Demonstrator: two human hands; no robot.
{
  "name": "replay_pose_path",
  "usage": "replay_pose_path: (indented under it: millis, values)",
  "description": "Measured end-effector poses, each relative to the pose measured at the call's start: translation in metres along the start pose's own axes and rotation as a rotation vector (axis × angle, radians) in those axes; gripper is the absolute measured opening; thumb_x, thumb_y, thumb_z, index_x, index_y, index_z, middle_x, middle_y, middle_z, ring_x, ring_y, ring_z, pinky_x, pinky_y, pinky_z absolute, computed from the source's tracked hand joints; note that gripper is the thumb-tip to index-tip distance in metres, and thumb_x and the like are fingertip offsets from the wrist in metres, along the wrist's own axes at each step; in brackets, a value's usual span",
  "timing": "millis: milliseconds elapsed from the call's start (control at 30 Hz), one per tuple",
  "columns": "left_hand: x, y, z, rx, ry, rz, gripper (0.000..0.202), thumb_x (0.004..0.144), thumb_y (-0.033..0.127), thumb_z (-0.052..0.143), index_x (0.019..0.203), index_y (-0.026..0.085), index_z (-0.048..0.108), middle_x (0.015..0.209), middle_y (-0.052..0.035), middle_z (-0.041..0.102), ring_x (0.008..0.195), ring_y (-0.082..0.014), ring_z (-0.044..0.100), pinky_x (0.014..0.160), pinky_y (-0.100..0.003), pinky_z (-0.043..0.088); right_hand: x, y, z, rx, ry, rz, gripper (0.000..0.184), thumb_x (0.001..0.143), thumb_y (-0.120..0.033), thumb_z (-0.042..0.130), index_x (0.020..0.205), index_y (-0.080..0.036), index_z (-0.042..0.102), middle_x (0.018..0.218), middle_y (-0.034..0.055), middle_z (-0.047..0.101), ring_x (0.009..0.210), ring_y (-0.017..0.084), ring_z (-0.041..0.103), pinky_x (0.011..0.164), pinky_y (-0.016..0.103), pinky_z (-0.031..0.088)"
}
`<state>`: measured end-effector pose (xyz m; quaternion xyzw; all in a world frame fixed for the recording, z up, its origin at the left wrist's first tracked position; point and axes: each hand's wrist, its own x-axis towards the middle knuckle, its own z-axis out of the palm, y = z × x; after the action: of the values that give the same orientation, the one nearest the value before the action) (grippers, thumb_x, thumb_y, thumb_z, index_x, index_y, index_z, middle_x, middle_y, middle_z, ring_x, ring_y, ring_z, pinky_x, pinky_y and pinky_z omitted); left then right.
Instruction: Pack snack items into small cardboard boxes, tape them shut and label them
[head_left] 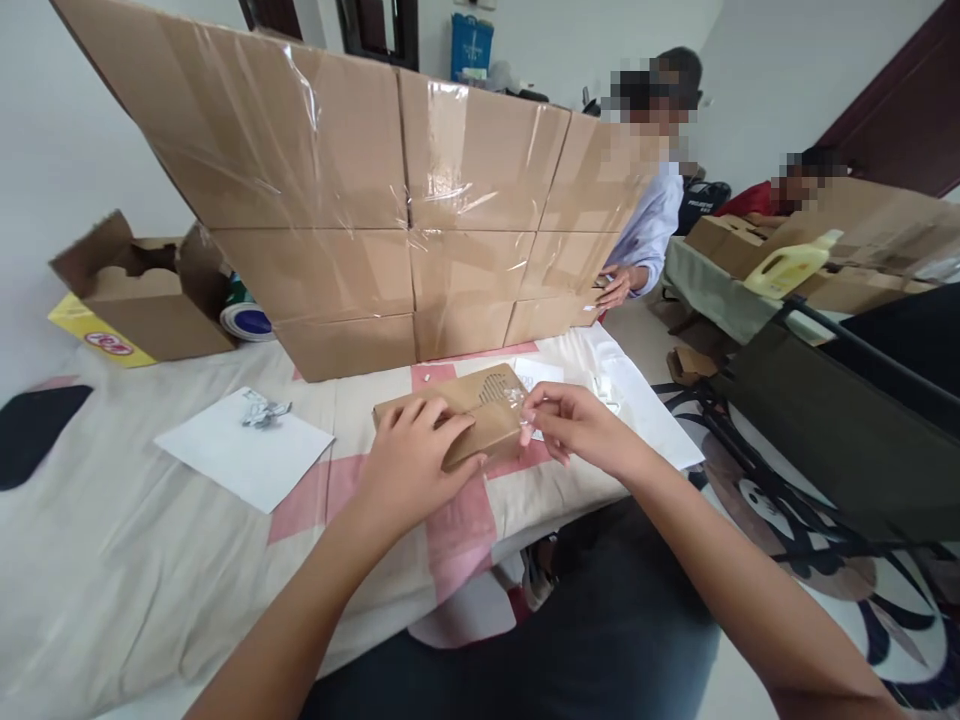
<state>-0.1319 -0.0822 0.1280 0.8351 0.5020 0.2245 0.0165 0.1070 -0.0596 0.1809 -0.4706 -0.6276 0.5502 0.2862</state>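
Observation:
A small flat brown cardboard box (491,400) lies on the cloth-covered table (150,560) in front of me. My left hand (411,462) presses down on the box's near left part, fingers curled over its top. My right hand (574,425) is at the box's right end, fingertips pinched on a small clear piece of plastic or tape (517,400) next to a dark printed patch on the lid.
A tall taped cardboard screen (390,190) stands across the table behind the box. A white sheet (244,450) with small silvery bits lies left. An open carton (139,290) sits far left. Another person (649,220) works behind the screen; a second sits far right.

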Motion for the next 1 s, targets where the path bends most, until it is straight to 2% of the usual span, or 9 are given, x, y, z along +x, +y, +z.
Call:
replay_pose_path:
  millis: [167,300,467,567,633,700,767,867,1000]
  values:
    - [0.035,-0.018,-0.044,-0.296,-0.198,-0.042,0.025,0.091,0.051,0.063,0.101,0.03,0.074,0.098,0.0007,0.075,0.084,-0.0219,0.069,0.064,-0.031,0.047,0.029,0.008,0.026,-0.029,-0.032,-0.082,0.013,0.093,-0.032,0.063,0.089,-0.022,0.058,0.08,-0.0007,0.073,0.044,0.008,0.051,0.039,0.021,0.04]
    - [0.066,-0.03,-0.063,-0.508,-0.27,0.041,0.008,0.088,0.037,0.071,0.091,0.031,0.075,0.095,0.0065,0.077,0.087,-0.0167,0.07,0.07,-0.027,0.049,0.033,0.017,0.034,-0.172,0.025,-0.215,0.005,0.097,-0.024,0.058,0.093,-0.023,0.061,0.083,0.0009,0.073,0.067,0.013,0.067,0.054,0.023,0.047]
    - [0.081,-0.029,-0.044,-0.573,-0.148,0.143,0.018,0.093,0.019,0.064,0.079,0.026,0.073,0.083,0.0071,0.076,0.08,-0.0129,0.069,0.076,-0.027,0.049,0.03,0.02,0.032,-0.132,0.033,-0.183,0.004,0.098,-0.026,0.06,0.097,-0.024,0.063,0.091,0.0029,0.076,0.078,0.017,0.071,0.06,0.026,0.053]
    - [0.079,-0.026,-0.034,-0.457,-0.036,0.26,0.021,0.097,0.019,0.059,0.081,0.025,0.069,0.084,0.0069,0.075,0.081,-0.0134,0.068,0.081,-0.031,0.046,0.031,0.019,0.027,0.025,0.052,-0.043,0.009,0.095,-0.03,0.067,0.097,-0.023,0.063,0.09,0.0032,0.077,0.058,0.011,0.064,0.045,0.022,0.045]
    - [0.077,-0.028,-0.032,-0.35,-0.016,0.302,0.022,0.099,0.019,0.055,0.082,0.026,0.067,0.084,0.0066,0.075,0.079,-0.0142,0.067,0.081,-0.034,0.044,0.032,0.019,0.023,0.136,0.053,0.052,0.021,0.09,-0.034,0.074,0.104,-0.024,0.062,0.088,0.0022,0.077,0.044,0.008,0.054,0.034,0.02,0.036]
    - [0.075,-0.031,-0.033,-0.298,-0.008,0.283,0.02,0.1,0.021,0.054,0.085,0.026,0.066,0.085,0.0056,0.074,0.078,-0.0152,0.067,0.079,-0.035,0.043,0.034,0.02,0.019,0.234,0.037,0.116,0.033,0.087,-0.036,0.078,0.112,-0.025,0.059,0.093,0.0027,0.079,0.038,0.006,0.048,0.03,0.02,0.034]
    - [0.073,-0.034,-0.034,-0.298,0.014,0.234,0.016,0.1,0.023,0.056,0.088,0.027,0.066,0.086,0.0045,0.073,0.08,-0.0163,0.067,0.08,-0.036,0.043,0.033,0.022,0.016,0.284,0.02,0.142,0.035,0.087,-0.037,0.078,0.114,-0.026,0.058,0.106,0.0051,0.079,0.036,0.005,0.046,0.03,0.021,0.036]
    - [0.072,-0.036,-0.032,-0.337,0.067,0.187,0.012,0.099,0.023,0.06,0.089,0.027,0.066,0.085,0.0039,0.073,0.082,-0.0162,0.068,0.078,-0.034,0.044,0.029,0.023,0.013,0.275,0.019,0.122,0.028,0.09,-0.035,0.075,0.112,-0.027,0.061,0.121,0.0067,0.076,0.036,0.003,0.044,0.03,0.023,0.034]
    - [0.073,-0.03,-0.024,-0.421,0.182,0.159,0.01,0.093,0.016,0.069,0.089,0.024,0.067,0.083,0.0043,0.07,0.078,-0.0117,0.064,0.069,-0.031,0.043,0.021,0.023,0.01,0.182,0.071,0.051,0.034,0.088,-0.031,0.076,0.119,-0.032,0.063,0.121,0.0059,0.076,0.042,0.007,0.05,0.032,0.024,0.034]
